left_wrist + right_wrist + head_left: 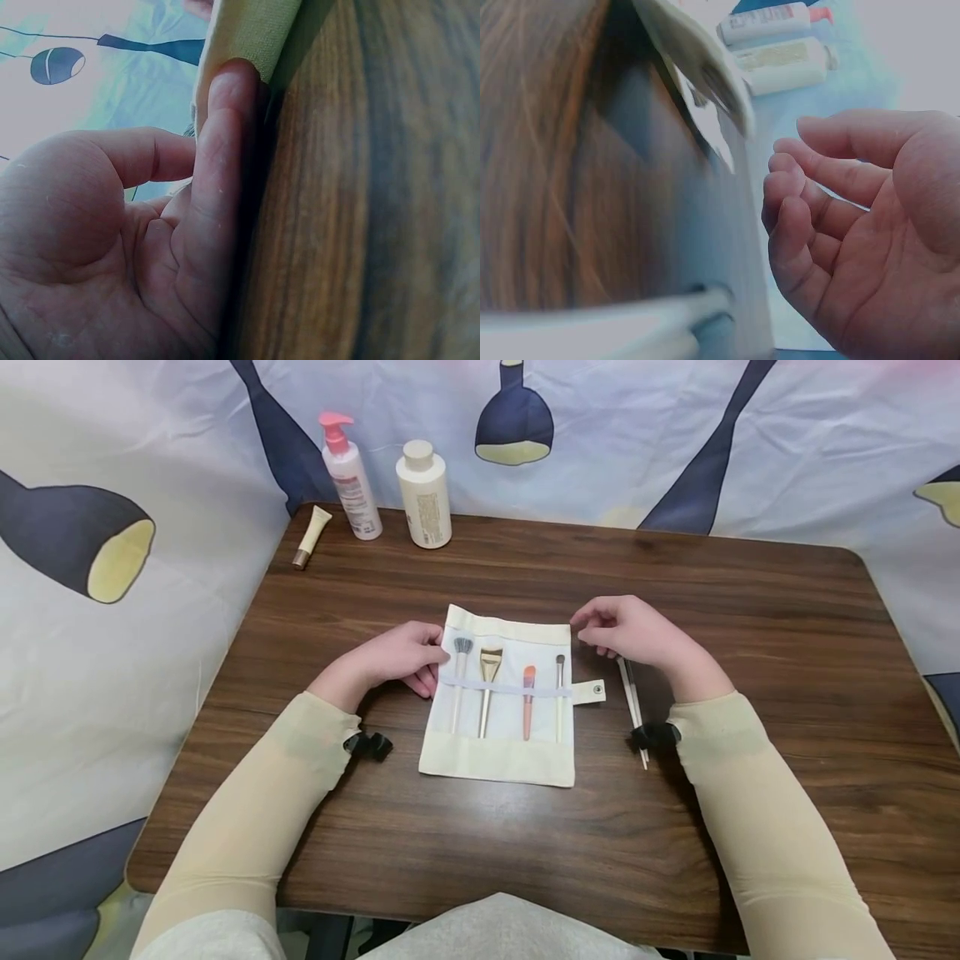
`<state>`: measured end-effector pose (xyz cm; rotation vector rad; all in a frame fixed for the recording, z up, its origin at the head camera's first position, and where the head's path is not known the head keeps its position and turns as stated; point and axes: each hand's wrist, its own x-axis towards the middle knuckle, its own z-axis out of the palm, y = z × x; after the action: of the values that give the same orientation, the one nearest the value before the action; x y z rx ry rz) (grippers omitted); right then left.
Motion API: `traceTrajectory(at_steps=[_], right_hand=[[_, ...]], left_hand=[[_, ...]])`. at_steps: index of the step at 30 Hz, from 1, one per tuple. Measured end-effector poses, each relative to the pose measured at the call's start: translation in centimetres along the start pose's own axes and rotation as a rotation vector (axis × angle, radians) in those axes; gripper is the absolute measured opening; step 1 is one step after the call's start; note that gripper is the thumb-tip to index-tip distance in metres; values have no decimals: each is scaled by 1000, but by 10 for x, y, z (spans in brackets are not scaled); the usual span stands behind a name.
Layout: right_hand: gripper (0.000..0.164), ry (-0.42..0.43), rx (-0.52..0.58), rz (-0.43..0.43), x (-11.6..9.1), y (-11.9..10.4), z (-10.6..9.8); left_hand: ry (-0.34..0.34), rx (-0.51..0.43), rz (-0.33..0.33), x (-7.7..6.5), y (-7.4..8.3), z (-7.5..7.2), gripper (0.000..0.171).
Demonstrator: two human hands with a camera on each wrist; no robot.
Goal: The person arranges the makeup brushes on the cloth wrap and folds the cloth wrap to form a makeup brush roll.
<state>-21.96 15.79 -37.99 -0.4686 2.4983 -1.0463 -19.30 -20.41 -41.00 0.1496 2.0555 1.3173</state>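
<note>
A cream cloth brush roll lies unfolded at the middle of the table, its snap strap sticking out to the right. Behind its elastic band sit a grey-tipped brush, a flat gold brush, a pink brush and a thin brush. My left hand pinches the roll's left edge, thumb on top and a finger beneath. By the upper right corner hovers my right hand, its fingers loosely curled around nothing in the right wrist view. Slim white-handled brushes lie below that hand.
Toward the back left stand a pink-topped pump bottle and a cream bottle. A small tube lies beside them. The wooden table ends at a patterned cloth backdrop.
</note>
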Motion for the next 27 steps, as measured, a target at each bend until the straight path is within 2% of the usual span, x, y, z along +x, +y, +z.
traceTrajectory(at_steps=[5, 12, 16, 21, 27], right_hand=[[23, 12, -45, 24, -17, 7, -14], [21, -31, -116, 88, -33, 26, -25], [16, -73, -143, 137, -39, 34, -26], [22, -113, -216, 186, -41, 35, -23], [22, -83, -294, 194, -39, 37, -17]], left_hand=[[6, 0, 1, 0, 0, 1, 13], [14, 6, -5, -3, 1, 1, 13], [10, 14, -7, -3, 0, 1, 14], [9, 13, 1, -1, -1, 1, 14], [10, 15, -3, 0, -1, 1, 12]])
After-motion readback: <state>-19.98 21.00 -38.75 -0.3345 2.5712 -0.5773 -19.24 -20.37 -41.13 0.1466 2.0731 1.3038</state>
